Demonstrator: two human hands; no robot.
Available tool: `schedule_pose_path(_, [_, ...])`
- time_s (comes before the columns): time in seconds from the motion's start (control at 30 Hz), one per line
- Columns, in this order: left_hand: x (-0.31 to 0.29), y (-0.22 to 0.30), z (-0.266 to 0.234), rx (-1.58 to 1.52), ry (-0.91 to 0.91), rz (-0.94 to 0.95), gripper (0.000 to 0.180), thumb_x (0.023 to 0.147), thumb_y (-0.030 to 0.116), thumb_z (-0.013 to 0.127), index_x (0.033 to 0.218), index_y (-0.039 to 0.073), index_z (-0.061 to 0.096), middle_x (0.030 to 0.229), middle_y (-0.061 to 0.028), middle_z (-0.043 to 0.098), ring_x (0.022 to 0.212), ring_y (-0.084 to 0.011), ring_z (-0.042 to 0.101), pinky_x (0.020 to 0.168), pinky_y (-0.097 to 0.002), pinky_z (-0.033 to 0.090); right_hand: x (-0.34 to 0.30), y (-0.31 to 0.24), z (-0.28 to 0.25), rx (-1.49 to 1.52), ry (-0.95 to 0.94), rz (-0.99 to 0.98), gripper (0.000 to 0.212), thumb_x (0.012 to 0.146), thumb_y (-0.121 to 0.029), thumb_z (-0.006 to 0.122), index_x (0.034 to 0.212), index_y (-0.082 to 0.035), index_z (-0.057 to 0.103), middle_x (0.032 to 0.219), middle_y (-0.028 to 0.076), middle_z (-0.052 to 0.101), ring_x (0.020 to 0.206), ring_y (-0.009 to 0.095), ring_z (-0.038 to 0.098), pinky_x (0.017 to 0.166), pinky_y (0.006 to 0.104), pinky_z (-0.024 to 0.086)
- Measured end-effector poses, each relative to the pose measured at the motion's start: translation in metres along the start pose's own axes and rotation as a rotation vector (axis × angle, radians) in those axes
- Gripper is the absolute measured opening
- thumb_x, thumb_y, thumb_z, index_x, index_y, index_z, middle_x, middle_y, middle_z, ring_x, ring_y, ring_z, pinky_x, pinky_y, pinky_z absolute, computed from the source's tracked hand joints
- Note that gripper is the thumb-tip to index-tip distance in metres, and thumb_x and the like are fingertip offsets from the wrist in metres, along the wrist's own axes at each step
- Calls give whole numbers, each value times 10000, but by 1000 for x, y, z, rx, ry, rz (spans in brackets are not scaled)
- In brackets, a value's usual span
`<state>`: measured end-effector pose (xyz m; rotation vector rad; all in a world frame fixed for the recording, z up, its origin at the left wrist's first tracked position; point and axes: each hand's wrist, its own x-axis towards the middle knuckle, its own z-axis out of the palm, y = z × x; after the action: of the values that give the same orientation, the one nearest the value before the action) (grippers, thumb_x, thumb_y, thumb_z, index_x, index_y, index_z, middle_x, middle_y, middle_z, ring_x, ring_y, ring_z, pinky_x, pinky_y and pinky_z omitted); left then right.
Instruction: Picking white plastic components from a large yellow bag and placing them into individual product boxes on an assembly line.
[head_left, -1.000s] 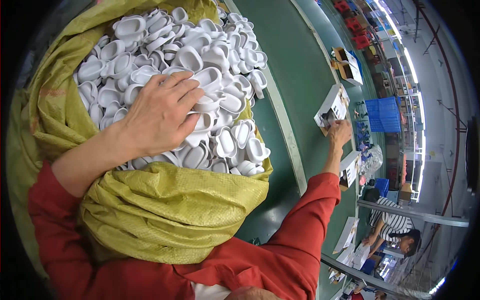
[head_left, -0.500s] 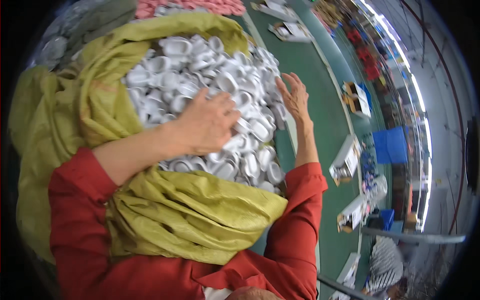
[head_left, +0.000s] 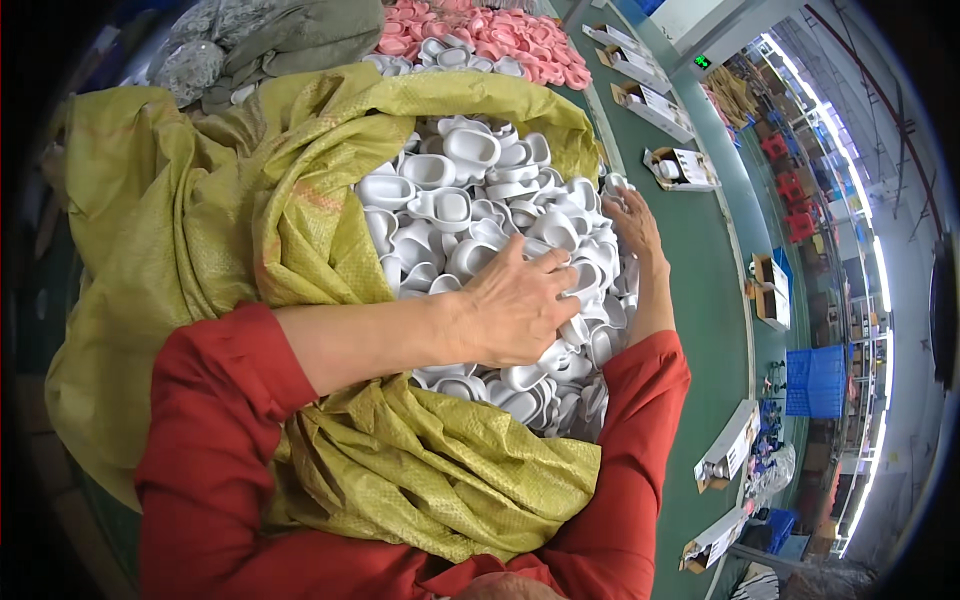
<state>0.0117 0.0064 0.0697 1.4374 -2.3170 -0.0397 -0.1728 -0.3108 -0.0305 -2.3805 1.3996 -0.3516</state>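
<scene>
A large heap of white, rounded plastic parts (head_left: 440,208), cup-shaped with rims and tabs, fills the mouth of a yellow-green woven sack (head_left: 330,225). My left hand (head_left: 520,305) rests palm down across the middle of the heap, fingers spread over the parts. At the heap's right edge is my right hand (head_left: 637,228), its fingers stretched out and cupped against the outermost parts. Neither hand visibly grips a single part. The sack's folds bunch up under my forearms, in front of my red sleeves.
Beyond the sack lies a pile of pink parts (head_left: 490,40), beside a grey-green bundle (head_left: 300,45). A green conveyor belt (head_left: 690,300) runs along the right, with several open white boxes (head_left: 682,168) on it. Farther right stands a blue crate (head_left: 815,382).
The view has shifted, so the scene sits lower and more to the right. My right hand has come in from beside the heap to touch its edge; the left stays on the parts.
</scene>
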Motion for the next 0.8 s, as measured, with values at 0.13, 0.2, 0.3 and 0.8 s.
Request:
schedule_pose_path(0.13, [2,3,-9,69,-148,-30,316,824,219,597,1094,67,660,1275,-155,599,1322,-297,488,958,-591,404,-25,-8,-5,-9,0,30,540,864,-530,584,1203,-123,689,1387,131,575,1224,379,571,993,465,463])
schedule_pose_path(0.2, [-9,-6,-7,90,-126,-58,318,823,220,599,1094,66,661,1252,-150,604,1317,-289,491,963,-585,404,-43,-42,1,-27,31,97,528,869,-524,559,1181,-116,679,1353,165,580,1194,426,571,983,523,448])
schedule_pose_path(0.3, [-4,0,-5,100,-84,6,301,807,205,608,1071,71,660,1162,-135,635,1272,-293,524,912,-563,418,-78,-9,-8,-107,71,81,550,871,-552,574,1198,-118,661,1330,167,588,1180,439,571,972,538,447])
schedule_pose_path(0.8, [-18,-7,-2,38,-138,20,350,813,160,600,1137,31,633,1223,-188,602,1291,-338,492,1007,-566,383,-218,-20,-18,-54,140,175,458,944,-426,585,1149,-25,667,1195,230,630,1033,454,612,877,516,483])
